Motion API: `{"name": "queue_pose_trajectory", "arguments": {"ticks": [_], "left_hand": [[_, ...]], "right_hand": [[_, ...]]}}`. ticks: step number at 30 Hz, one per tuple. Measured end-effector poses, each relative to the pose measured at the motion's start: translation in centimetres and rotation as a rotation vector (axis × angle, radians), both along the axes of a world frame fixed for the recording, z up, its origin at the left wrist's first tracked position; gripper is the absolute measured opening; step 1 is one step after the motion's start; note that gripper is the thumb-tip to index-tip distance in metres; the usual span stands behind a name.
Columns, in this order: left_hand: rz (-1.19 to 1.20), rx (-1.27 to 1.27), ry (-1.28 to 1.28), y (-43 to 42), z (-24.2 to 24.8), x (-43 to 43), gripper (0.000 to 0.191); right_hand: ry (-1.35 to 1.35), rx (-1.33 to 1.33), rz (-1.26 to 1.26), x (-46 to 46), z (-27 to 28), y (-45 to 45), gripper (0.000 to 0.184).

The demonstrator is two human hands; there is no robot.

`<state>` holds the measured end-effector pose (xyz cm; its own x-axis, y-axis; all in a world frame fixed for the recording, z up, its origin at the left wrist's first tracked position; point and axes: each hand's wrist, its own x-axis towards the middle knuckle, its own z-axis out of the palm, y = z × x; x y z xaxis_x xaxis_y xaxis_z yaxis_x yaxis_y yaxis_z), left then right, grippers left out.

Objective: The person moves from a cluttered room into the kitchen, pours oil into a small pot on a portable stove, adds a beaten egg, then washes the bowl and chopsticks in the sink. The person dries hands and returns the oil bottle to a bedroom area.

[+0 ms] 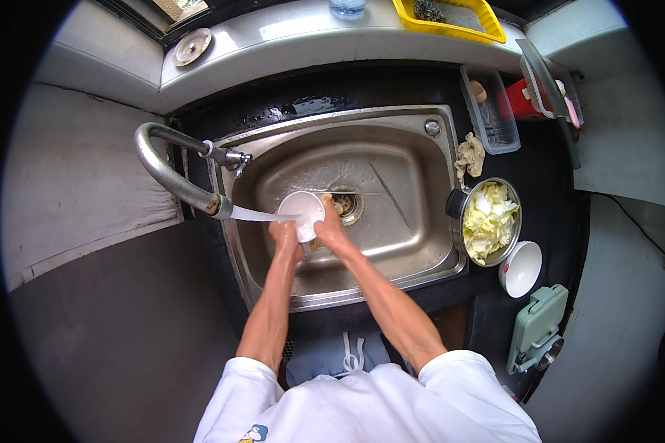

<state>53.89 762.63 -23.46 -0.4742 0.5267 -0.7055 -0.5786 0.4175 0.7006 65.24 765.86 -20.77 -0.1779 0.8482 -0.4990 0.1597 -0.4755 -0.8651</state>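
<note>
Both of my hands grip a small white bowl (308,213) over the stainless steel sink (421,221). My left hand (284,235) holds its near left rim, and my right hand (331,228) its right side. From the curved metal faucet (160,160), a stream of water (255,214) runs into the bowl. Something tan, perhaps a cloth, shows beside and under the bowl, mostly hidden by it and my right hand. Behind my right hand is the sink drain (346,202). A thin dark stick (390,195) lies slanted on the basin floor.
Right of the sink are a crumpled cloth (470,155), a pot of chopped cabbage (490,221), a white bowl (521,269) and a green case (537,329). A clear plastic container (493,124) stands farther back. A yellow tray (493,27) and a lid (192,47) sit on the ledge.
</note>
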Motion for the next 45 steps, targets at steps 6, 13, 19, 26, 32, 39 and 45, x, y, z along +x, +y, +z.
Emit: {"name": "queue_pose_trajectory", "arguments": {"ticks": [6,13,19,26,32,39,45], "left_hand": [[-0.089,0.175,-0.164,1.1,-0.6,-1.5,0.047],[-0.904,0.235,1.185,-2.2,3.0,-1.0,0.049],[-1.258,0.365,0.91,-3.4,3.3,-2.3,0.05],[-0.816,0.226,0.235,-1.5,2.4,-1.6,0.051],[-0.471,0.194,-0.388,-0.7,6.5,-1.0,0.051],[-0.631,0.186,0.196,-2.7,3.9,2.1,0.028],[-0.917,0.083,0.658,-2.4,0.1,-2.0,0.031]], "right_hand": [[0.029,0.019,-0.078,1.0,-1.5,0.2,0.049],[0.001,-0.319,-0.083,0.9,-4.8,-0.1,0.056],[-0.125,-0.106,0.321,0.7,-1.7,1.2,0.059],[-0.386,0.566,0.361,-2.0,1.5,-2.8,0.045],[0.259,-0.131,0.268,1.3,-1.9,4.4,0.042],[0.156,-0.155,-0.48,-0.3,-2.7,-1.5,0.036],[0.248,-0.21,-0.381,-0.3,-2.0,-2.1,0.036]]}}
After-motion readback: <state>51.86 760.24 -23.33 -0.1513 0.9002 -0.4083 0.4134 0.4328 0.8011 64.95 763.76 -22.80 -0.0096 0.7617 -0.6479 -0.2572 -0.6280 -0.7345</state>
